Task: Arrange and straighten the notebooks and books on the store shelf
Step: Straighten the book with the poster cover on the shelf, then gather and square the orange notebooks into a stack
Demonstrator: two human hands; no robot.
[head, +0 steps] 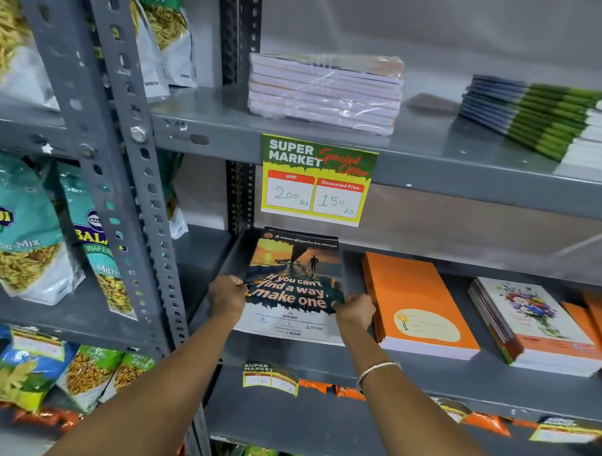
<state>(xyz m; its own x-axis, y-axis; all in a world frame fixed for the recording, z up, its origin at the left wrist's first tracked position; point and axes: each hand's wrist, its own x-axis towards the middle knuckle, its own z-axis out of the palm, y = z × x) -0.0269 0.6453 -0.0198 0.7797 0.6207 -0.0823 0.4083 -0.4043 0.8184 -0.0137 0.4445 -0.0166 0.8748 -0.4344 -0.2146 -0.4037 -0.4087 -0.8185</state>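
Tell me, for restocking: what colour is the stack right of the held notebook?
Orange stack, clearest in the head view.

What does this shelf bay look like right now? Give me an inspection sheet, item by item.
Surface: grey metal middle shelf, scuffed.
Job's things: sunset-cover notebook held by both side edges; orange notebook stack beside it; floral notebook stack to the right; wrapped notebook bundle and green-spined stack above.
Clutter: price tag on the shelf edge.
Hands: left hand and right hand gripping the notebook.
Cables: nothing seen.
Surroundings: snack packets in the left bay.
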